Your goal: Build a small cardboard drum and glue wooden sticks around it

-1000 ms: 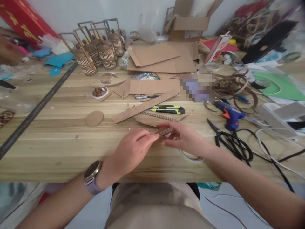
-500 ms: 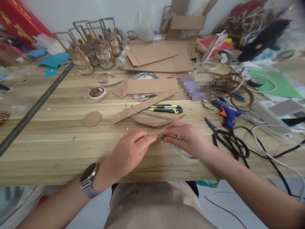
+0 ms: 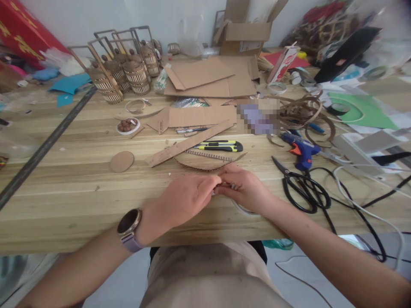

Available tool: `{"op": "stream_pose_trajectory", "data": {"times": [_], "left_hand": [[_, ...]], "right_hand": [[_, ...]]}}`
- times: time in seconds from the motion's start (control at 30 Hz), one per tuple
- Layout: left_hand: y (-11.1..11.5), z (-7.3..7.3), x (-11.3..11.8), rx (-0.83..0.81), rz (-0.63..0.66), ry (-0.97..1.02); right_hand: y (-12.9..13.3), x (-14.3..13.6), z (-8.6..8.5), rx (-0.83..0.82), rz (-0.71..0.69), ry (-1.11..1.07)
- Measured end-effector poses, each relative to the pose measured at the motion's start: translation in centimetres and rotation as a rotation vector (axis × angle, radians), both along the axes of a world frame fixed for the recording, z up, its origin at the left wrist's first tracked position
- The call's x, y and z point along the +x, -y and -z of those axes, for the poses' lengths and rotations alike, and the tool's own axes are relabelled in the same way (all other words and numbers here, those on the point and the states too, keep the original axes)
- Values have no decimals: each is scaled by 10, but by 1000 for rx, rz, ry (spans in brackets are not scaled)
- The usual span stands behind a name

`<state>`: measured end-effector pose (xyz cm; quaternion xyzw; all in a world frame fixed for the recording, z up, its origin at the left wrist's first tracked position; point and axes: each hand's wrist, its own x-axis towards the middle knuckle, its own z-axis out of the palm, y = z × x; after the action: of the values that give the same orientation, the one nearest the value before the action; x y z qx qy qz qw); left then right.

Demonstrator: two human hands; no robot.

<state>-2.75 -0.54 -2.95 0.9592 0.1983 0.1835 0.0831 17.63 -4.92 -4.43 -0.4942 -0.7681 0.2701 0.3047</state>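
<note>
My left hand (image 3: 186,199) and my right hand (image 3: 245,188) meet above the near middle of the table, fingertips touching. Both are closed in a pinch on a small pale ridged strip (image 3: 232,186), mostly covered by the fingers. Just beyond them lies a curved strip of corrugated cardboard (image 3: 205,168), with a straight ridged strip (image 3: 212,155) behind it. A yellow-and-black utility knife (image 3: 221,146) rests beside a long flat cardboard strip (image 3: 192,143). Under my right wrist a thin white loop (image 3: 245,210) partly shows.
Black-handled scissors (image 3: 302,190) and a blue glue gun (image 3: 302,149) lie to the right among cables. A cardboard disc (image 3: 122,161), a bowl of brown balls (image 3: 128,125) and a dark metal bar (image 3: 48,145) are on the left. Small bamboo lanterns (image 3: 136,77) stand behind.
My left hand has moved right and turned over, its fingers now overlapping my right fingertips and covering more of the strip. The view has shifted slightly.
</note>
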Motion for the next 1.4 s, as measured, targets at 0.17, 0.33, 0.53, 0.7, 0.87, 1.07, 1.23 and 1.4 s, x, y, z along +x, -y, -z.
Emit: {"op": "stream_pose_trajectory", "data": {"times": [0.17, 0.33, 0.53, 0.7, 0.87, 1.07, 1.23, 1.4], "left_hand": [[2, 2, 2, 26, -10, -127], [5, 4, 1, 20, -17, -152], [5, 7, -1, 15, -6, -106], [4, 8, -4, 100, 19, -64], [4, 13, -9, 97, 40, 31], [5, 17, -13, -126, -43, 185], [1, 14, -17, -517, -353, 365], [-4, 24, -25, -641, -334, 396]], "right_hand": [[1, 6, 5, 10, -15, 50], [6, 15, 5, -24, -15, 368], [11, 9, -1, -85, 66, 573], [3, 8, -8, -122, 41, 508], [-6, 14, -27, -447, 12, 244], [-14, 17, -38, -734, 17, 47], [-18, 21, -34, -757, 18, 110], [-22, 28, -26, -858, -13, 29]]}}
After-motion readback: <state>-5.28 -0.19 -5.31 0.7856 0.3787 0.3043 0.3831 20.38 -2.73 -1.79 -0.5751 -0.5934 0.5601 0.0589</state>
